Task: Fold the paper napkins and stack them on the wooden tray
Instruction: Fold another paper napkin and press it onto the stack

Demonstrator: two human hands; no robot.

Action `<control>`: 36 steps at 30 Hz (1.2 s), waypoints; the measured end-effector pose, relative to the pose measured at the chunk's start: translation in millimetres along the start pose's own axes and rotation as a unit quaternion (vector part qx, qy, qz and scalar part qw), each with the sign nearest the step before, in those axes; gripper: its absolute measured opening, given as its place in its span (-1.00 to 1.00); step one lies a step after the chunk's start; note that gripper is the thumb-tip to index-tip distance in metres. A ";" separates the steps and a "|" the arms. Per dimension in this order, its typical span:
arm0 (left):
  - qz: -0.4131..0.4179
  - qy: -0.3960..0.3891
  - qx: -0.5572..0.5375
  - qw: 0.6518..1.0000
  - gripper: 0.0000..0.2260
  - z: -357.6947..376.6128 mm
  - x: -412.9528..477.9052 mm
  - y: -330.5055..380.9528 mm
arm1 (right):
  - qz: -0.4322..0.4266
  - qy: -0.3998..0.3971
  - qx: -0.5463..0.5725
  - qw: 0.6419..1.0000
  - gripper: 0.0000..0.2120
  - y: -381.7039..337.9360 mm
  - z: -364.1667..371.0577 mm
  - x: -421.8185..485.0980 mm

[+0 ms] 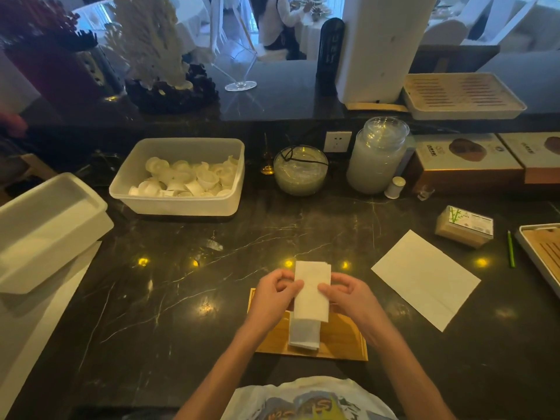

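Note:
A white napkin (pixel 312 291) folded into a narrow strip is held over the wooden tray (pixel 342 338) at the counter's front centre. My left hand (pixel 274 294) pinches its left edge and my right hand (pixel 348 294) pinches its right edge. Under it, folded napkins (pixel 304 334) lie stacked on the tray. An unfolded napkin (pixel 425 278) lies flat on the dark marble counter to the right.
A plastic tub of white cups (pixel 181 177) stands behind, with a white lid (pixel 45 225) at the left. A glass bowl (pixel 300 169), a jar (pixel 375 156), a toothpick box (pixel 465 227), a green pencil (pixel 511 248) and a slatted tray (pixel 542 256) sit to the right.

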State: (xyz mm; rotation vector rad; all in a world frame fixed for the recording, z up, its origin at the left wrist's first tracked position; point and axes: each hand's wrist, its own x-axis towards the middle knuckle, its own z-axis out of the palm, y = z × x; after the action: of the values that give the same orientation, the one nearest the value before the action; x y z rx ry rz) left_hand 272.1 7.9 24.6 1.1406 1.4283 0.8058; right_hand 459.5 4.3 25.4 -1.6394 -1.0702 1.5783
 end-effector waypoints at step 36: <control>-0.195 -0.122 -0.047 0.972 -0.53 34.2 -18.9 -64.7 | 0.175 -0.056 0.222 0.958 -0.59 66.7 50.5 7.8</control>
State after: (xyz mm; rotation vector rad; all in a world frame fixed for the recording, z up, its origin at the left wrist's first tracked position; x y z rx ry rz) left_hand 291.0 -33.8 -35.6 0.8177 1.3341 0.4332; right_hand 418.1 -26.1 -41.0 -1.4898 -0.4336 1.9858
